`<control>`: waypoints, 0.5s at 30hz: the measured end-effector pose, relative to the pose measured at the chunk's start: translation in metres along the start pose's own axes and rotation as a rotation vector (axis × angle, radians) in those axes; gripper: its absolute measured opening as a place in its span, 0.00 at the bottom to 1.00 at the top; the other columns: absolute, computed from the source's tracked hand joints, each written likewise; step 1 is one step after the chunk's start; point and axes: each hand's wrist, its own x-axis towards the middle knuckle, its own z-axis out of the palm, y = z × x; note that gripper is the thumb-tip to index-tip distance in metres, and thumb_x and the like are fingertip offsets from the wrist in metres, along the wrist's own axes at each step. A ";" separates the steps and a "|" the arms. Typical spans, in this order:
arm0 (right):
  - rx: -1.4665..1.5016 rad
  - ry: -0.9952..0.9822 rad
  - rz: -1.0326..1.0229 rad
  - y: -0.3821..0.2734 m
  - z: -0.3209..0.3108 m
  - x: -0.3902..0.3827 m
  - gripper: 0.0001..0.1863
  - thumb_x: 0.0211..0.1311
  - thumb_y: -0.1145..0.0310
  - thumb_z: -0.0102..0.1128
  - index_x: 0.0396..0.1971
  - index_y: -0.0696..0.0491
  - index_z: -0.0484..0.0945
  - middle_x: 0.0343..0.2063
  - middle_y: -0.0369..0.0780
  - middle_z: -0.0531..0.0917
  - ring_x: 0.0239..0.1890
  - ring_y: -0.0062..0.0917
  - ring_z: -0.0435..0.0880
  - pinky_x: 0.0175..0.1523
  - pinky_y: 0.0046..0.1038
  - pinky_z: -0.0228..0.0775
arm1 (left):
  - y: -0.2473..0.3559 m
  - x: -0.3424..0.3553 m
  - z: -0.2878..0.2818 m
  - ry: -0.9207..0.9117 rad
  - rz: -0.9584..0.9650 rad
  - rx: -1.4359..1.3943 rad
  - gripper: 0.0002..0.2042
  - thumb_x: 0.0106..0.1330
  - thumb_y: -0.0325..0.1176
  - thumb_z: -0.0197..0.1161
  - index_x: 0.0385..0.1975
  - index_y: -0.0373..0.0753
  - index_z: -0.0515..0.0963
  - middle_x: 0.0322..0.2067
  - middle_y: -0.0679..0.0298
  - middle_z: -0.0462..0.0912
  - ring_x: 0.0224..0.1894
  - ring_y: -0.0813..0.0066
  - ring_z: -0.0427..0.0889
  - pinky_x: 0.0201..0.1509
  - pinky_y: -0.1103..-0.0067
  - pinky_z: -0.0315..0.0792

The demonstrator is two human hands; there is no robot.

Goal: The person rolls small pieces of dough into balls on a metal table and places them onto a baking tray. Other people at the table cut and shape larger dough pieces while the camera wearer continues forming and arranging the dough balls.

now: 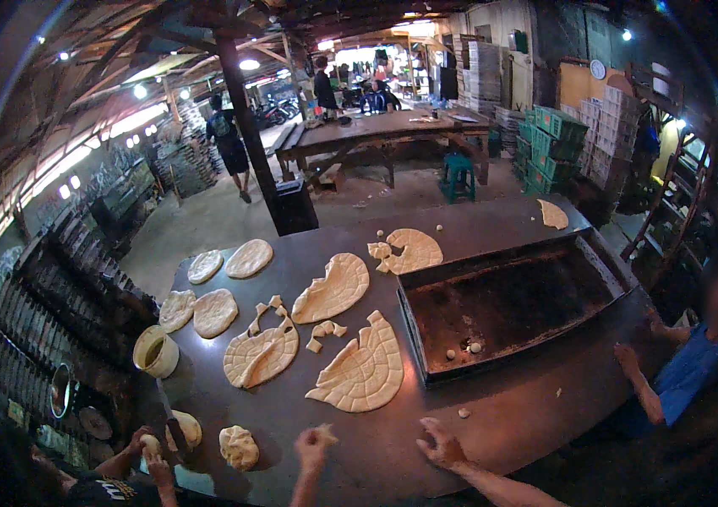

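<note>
Above the near edge of the metal-topped table, my left hand (pixel 312 449) is closed on a small piece of dough (pixel 326 434). My right hand (pixel 443 445) is over the table with its fingers apart, and nothing shows in it. Just beyond it lies a small dough ball (pixel 464 413). In front of my hands is a flattened dough sheet (pixel 365 372), scored into small pieces and with a ragged edge. Another scored sheet (pixel 262 353) lies to its left, partly folded, and a torn one (pixel 333 290) lies farther back. Left of my left hand sits a dough lump (pixel 239 448).
A large dark baking tray (pixel 511 291) holds a few small dough balls. Several unscored dough rounds (pixel 216 313) lie at the left beside a bucket (pixel 156 352). A co-worker's hands (pixel 152 452) hold dough at lower left; another person (pixel 680 372) stands at right.
</note>
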 end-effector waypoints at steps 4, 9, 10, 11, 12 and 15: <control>0.001 -0.194 -0.039 -0.036 0.032 0.027 0.31 0.66 0.59 0.65 0.66 0.53 0.70 0.66 0.50 0.71 0.64 0.46 0.75 0.66 0.41 0.72 | -0.003 -0.061 0.092 -0.202 0.134 0.308 0.10 0.67 0.35 0.70 0.41 0.36 0.84 0.36 0.54 0.85 0.36 0.64 0.86 0.43 0.71 0.80; 0.016 -0.223 -0.020 -0.033 0.034 0.032 0.34 0.63 0.58 0.67 0.67 0.53 0.70 0.68 0.52 0.68 0.69 0.50 0.69 0.71 0.45 0.64 | 0.005 -0.079 0.107 -0.166 0.259 0.619 0.14 0.66 0.38 0.68 0.48 0.38 0.82 0.47 0.51 0.79 0.49 0.50 0.78 0.53 0.62 0.75; 0.009 -0.213 -0.034 -0.029 0.033 0.029 0.34 0.62 0.58 0.68 0.67 0.53 0.70 0.68 0.53 0.67 0.69 0.51 0.68 0.72 0.45 0.64 | 0.007 -0.081 0.104 -0.152 0.300 0.662 0.15 0.66 0.37 0.67 0.49 0.38 0.82 0.48 0.51 0.78 0.52 0.49 0.76 0.55 0.60 0.73; -0.044 -0.231 -0.013 -0.024 0.031 0.025 0.34 0.63 0.57 0.67 0.67 0.53 0.70 0.69 0.53 0.67 0.69 0.50 0.68 0.72 0.45 0.64 | 0.010 -0.082 0.100 -0.170 0.287 0.656 0.17 0.66 0.37 0.67 0.51 0.38 0.80 0.49 0.51 0.78 0.53 0.48 0.76 0.56 0.60 0.73; -0.096 -0.247 0.008 -0.020 0.030 0.021 0.34 0.63 0.56 0.67 0.67 0.54 0.70 0.69 0.53 0.67 0.69 0.50 0.68 0.72 0.45 0.64 | 0.013 -0.082 0.097 -0.203 0.302 0.664 0.18 0.65 0.37 0.68 0.53 0.38 0.79 0.50 0.50 0.78 0.54 0.48 0.75 0.57 0.60 0.73; -0.190 -0.236 0.028 -0.012 0.029 0.010 0.35 0.64 0.54 0.66 0.67 0.53 0.70 0.70 0.52 0.67 0.71 0.49 0.65 0.74 0.46 0.60 | 0.024 -0.074 0.093 -0.263 0.367 0.714 0.23 0.64 0.36 0.68 0.58 0.36 0.75 0.55 0.48 0.76 0.58 0.46 0.73 0.61 0.59 0.71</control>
